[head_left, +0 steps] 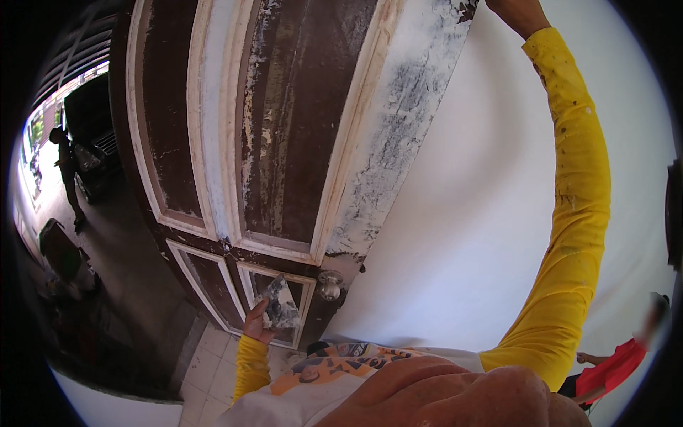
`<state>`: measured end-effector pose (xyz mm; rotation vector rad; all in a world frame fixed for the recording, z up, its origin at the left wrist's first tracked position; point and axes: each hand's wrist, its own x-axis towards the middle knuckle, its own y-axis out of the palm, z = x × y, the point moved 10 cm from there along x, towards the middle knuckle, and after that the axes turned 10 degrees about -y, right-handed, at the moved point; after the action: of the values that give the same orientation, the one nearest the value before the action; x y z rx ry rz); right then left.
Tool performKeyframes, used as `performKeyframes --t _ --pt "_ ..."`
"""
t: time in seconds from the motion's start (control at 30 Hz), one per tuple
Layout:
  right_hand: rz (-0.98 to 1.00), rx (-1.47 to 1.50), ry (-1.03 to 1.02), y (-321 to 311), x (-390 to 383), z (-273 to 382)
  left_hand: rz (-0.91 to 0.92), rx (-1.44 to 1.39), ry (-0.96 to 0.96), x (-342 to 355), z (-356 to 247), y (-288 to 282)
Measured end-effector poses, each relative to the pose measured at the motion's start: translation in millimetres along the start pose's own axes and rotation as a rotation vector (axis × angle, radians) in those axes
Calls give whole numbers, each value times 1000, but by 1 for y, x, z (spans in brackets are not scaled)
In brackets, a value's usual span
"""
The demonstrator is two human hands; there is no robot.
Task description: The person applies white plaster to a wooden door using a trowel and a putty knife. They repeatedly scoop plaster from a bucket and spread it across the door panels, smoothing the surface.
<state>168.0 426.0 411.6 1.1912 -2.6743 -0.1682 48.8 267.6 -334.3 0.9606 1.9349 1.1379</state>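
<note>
A wooden door (295, 121) with dark brown panels and light mouldings fills the middle, patched with white and grey filler, heaviest along its right stile. My left hand (257, 320), low in view, grips a flat, filler-smeared metal putty blade (281, 306) in front of a lower panel, left of the round silver doorknob (330, 285). My yellow-sleeved right arm reaches up to the top of the picture, where my right hand (516, 14) is beside the door's upper right edge; its fingertips are cut off by the frame, so what they hold is unclear.
A white wall (441, 235) stands behind the door. A person in red (605, 373) is at lower right. At left, through an opening, a dark silhouetted person (67, 171) stands by a dark vehicle (89, 121). A tiled floor (203, 370) lies below.
</note>
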Motion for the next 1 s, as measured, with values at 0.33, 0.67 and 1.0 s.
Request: performKeyframes --t 0.33,0.67,1.0 --pt "35 -56 -4 0 -13 16 9 41 -52 15 -2 9" --pt "74 -26 160 -30 -87 56 51 7 -105 10 -10 5" --pt "252 -21 447 2 -1 -48 93 73 -215 20 -14 34"
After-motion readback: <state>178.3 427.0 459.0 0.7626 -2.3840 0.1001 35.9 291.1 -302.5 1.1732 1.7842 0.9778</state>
